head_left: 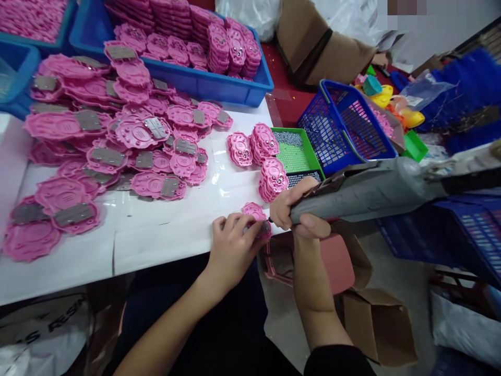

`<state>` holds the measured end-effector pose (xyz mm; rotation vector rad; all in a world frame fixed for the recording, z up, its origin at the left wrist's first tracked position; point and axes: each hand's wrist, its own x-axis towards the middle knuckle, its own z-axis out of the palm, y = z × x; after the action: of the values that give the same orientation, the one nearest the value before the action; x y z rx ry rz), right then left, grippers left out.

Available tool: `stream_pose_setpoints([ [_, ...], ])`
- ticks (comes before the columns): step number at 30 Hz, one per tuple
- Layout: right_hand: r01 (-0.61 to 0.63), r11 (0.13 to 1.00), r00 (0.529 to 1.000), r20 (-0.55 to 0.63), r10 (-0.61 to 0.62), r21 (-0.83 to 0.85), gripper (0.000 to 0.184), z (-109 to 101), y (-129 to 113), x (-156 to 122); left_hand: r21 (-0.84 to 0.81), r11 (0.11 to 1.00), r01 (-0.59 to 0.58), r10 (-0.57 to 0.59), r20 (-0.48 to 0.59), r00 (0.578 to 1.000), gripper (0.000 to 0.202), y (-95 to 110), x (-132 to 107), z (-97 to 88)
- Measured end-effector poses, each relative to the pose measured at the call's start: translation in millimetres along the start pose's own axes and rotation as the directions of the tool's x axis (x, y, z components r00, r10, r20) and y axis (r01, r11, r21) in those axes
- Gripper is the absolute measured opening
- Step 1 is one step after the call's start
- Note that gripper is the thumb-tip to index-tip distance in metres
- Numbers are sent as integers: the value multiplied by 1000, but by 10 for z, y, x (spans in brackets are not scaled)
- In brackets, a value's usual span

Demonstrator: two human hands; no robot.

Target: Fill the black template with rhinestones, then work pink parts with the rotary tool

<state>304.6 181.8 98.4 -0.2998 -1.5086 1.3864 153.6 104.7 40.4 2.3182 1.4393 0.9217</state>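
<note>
My right hand (295,209) is wrapped round a grey electric screwdriver (352,193), which lies nearly level and points left. Its dark tip meets a pink plastic casing (254,210) at the table's front edge. My left hand (235,237) presses that casing down, fingers closed over it and covering much of it. Just beyond stand short stacks of pink casings (273,180) with shiny round spots. A green tray (297,154) of small screws sits beside them, partly behind my right hand.
Many pink casings with grey metal plates (152,185) are heaped on the left of the white table (156,230). A blue bin (203,83) of pink parts stands behind. A blue basket (332,130) is at the right, a cardboard box (379,324) on the floor.
</note>
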Motion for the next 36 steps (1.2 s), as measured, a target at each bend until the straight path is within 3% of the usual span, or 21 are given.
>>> stream_pose_setpoints([
  [2,9,1000,999,37,-9,18,19,15,-7,21,1,1000,2,-2,-1,1000,28,-4,-4,0],
  [4,7,1000,1000,-2,-7,8,20,19,-28,26,5,1000,4,-4,-2,1000,29,-2,-9,3],
  [7,29,998,984,-176,-37,-50,15,-2,-77,-16,27,1000,7,-7,2,1000,31,19,-15,13],
  [10,54,990,939,-331,-94,-127,10,-25,-119,-94,58,998,0,-1,20,1000,32,51,-18,26],
  [18,44,966,887,-434,-155,-254,9,69,-171,-142,60,998,-25,24,9,1000,30,83,-13,43],
  [22,79,964,870,-454,-191,-255,9,78,-333,-100,58,998,-24,24,-4,1000,27,110,6,63],
  [24,71,944,800,-546,-247,-323,12,51,-464,-61,70,997,-19,19,-4,1000,25,123,8,73],
  [28,-1,871,557,-724,-408,-491,12,-99,-630,51,126,991,-41,42,1,999,30,134,-1,76],
  [30,-20,850,481,-750,-454,-527,9,-210,-612,102,151,987,-62,62,3,998,33,134,-6,72],
  [32,-40,837,442,-761,-475,-546,7,-317,-549,136,167,983,-77,78,0,997,31,138,-7,71],
  [36,-68,857,466,-776,-425,-511,7,-444,-413,157,199,976,-90,94,-13,995,29,159,0,81],
])
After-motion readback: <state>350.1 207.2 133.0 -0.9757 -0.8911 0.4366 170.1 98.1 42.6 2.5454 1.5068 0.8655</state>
